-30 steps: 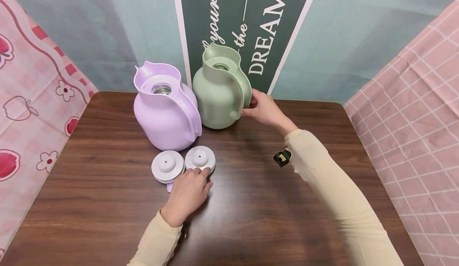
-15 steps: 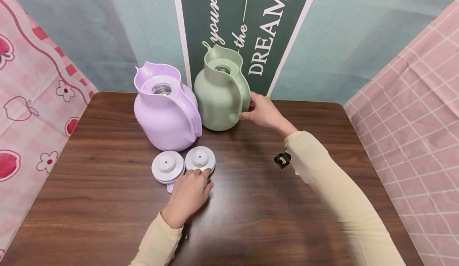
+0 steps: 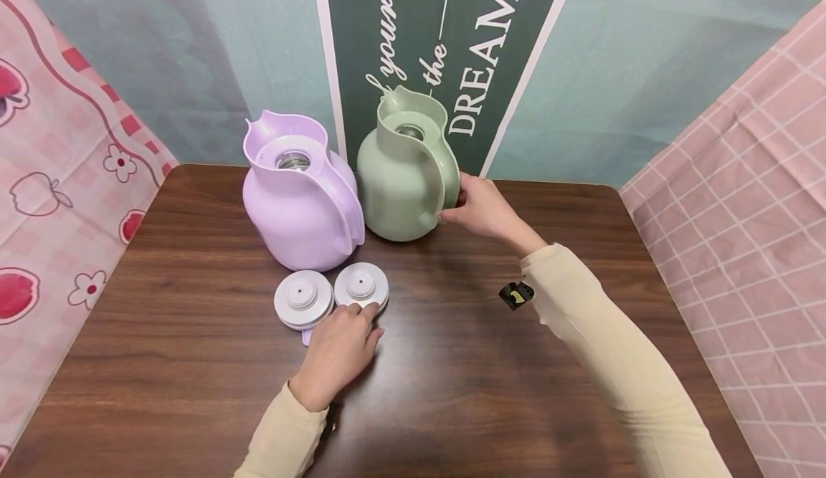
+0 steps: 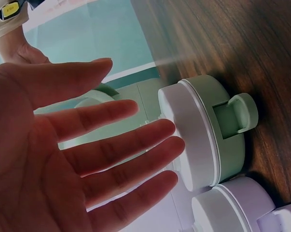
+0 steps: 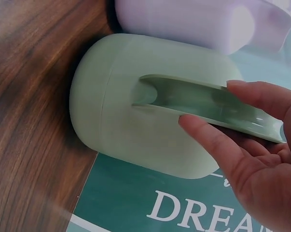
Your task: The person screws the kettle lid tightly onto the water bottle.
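Taking twelve o'clock as the far side, the green jug (image 3: 395,188) stands upright at twelve on the brown table (image 3: 490,392), close to its far edge. The right hand (image 3: 480,206), at the jug's three o'clock, grips its handle (image 5: 184,99), thumb and fingers curled around. From that hand a broad stretch of wood runs to the three o'clock edge, beside the pink checked cloth (image 3: 755,170); more spreads from four round to eight. Room is tight at the jug's nine, where the lilac jug (image 3: 293,213) stands just beside it. The left hand (image 3: 338,352) holds its fingers straight, their tips at the green lid (image 3: 360,276); contact is unclear. Jugs count two, one of each colour. Lids count two, white plugs upward: the green at the lilac jug's five o'clock, the lilac lid (image 3: 300,295) at six.
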{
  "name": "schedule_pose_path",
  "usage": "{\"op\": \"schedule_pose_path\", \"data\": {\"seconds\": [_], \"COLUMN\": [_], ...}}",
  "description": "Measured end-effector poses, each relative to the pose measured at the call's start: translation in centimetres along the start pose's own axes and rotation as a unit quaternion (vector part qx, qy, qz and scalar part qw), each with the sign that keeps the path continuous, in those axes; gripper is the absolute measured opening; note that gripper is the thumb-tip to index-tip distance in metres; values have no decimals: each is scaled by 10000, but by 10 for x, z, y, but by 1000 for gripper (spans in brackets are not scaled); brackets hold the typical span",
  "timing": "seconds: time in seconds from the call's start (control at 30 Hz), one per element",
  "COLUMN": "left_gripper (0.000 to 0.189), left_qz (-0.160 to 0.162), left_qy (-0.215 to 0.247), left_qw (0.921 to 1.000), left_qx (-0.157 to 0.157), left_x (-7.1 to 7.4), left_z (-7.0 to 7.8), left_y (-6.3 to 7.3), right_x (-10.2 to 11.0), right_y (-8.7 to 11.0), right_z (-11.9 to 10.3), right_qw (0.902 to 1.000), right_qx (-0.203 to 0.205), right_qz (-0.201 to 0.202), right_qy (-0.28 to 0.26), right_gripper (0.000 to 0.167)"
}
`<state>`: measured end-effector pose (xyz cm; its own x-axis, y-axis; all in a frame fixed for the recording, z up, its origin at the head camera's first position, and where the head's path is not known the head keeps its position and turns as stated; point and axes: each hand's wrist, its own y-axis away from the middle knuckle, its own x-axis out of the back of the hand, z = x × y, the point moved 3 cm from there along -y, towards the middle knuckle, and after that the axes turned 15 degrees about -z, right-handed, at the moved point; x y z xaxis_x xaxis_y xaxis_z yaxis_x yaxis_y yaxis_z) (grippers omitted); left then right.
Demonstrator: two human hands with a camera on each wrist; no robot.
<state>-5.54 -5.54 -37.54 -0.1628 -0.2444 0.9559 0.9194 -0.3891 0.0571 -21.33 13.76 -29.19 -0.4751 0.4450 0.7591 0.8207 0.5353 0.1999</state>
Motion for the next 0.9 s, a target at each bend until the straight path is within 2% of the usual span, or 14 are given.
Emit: {"op": "schedule_pose_path", "data": {"seconds": [0.23, 0.57, 0.73, 0.9], "left_gripper": [28, 27, 26, 23], "left_qz": [-37, 110, 161, -20], "left_qy": [23, 9, 107, 137], "left_qw": [10000, 9999, 9997, 9999], "left_qx": [-51, -115, -126, -27], "left_x": [-3, -5, -3, 2], "left_z": [2, 7, 9, 8], "left_y": [-3, -11, -20, -31], "right_x": [-2, -4, -6, -7], "right_y": [12, 33, 43, 52], "right_z": [2, 7, 9, 10], "right_qw": [9999, 9994, 9991, 9988], "right_qx": [-79, -78, -114, -220], "right_qz": [77, 238, 307, 308], "right_qy": [91, 236, 281, 323], "right_gripper": [34, 32, 30, 28]}}
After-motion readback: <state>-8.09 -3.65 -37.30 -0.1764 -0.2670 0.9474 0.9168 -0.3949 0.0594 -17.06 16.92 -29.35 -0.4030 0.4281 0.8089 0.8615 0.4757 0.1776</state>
